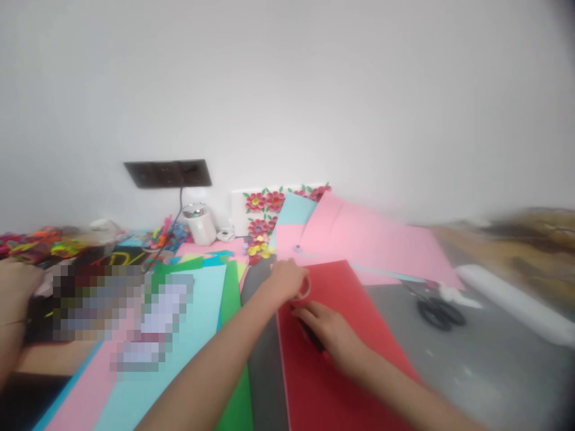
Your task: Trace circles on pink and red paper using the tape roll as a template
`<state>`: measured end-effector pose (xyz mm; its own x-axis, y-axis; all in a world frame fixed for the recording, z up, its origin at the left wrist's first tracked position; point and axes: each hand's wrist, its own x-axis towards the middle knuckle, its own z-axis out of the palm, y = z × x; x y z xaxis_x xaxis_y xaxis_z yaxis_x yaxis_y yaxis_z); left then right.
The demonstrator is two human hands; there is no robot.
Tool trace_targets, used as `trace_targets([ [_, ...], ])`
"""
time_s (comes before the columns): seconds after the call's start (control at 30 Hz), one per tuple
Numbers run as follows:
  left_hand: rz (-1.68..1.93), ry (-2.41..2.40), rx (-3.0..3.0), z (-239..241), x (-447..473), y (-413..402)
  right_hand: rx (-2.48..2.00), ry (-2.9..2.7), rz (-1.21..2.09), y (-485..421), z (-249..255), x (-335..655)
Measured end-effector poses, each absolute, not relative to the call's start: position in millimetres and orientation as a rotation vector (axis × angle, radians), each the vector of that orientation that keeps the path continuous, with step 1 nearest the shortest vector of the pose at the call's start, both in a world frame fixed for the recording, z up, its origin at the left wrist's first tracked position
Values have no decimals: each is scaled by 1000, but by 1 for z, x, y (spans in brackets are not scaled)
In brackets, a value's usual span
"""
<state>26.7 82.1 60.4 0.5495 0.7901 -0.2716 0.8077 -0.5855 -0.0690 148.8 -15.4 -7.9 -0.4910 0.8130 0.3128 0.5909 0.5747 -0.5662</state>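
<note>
A red paper sheet [341, 335] lies on the table in front of me. My left hand [287, 280] rests near its top edge, fingers curled round a small roll of tape [304, 288] pressed flat on the sheet. My right hand [330, 332] lies just below it on the red sheet, closed on a dark pen-like thing [312, 336] whose tip points toward the roll. The picture is blurred.
Pink sheets [372, 239], light blue [188, 335] and green paper [236, 353] overlap on the table. Black scissors [438, 311] and a white roll [516, 302] lie at right. A white cup [200, 224], paper flowers [260, 230] and a wall socket [168, 173] stand behind. Another person's arm [13, 305] is at far left.
</note>
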Motion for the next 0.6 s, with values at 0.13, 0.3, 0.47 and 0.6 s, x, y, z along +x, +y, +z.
trace_targets([
  [0.13,-392,1417,2700,62,28,75,-1153,-1910,650,-10,-4,179],
  [0.3,-346,1475,2673,60,36,65,-1328,-1497,705,28,19,208],
  [0.47,-316,1620,2560,46,48,64,-1177,-1562,900,74,58,180],
  [0.6,-274,1654,2481,36,55,67,-1209,-1985,897,99,73,136],
])
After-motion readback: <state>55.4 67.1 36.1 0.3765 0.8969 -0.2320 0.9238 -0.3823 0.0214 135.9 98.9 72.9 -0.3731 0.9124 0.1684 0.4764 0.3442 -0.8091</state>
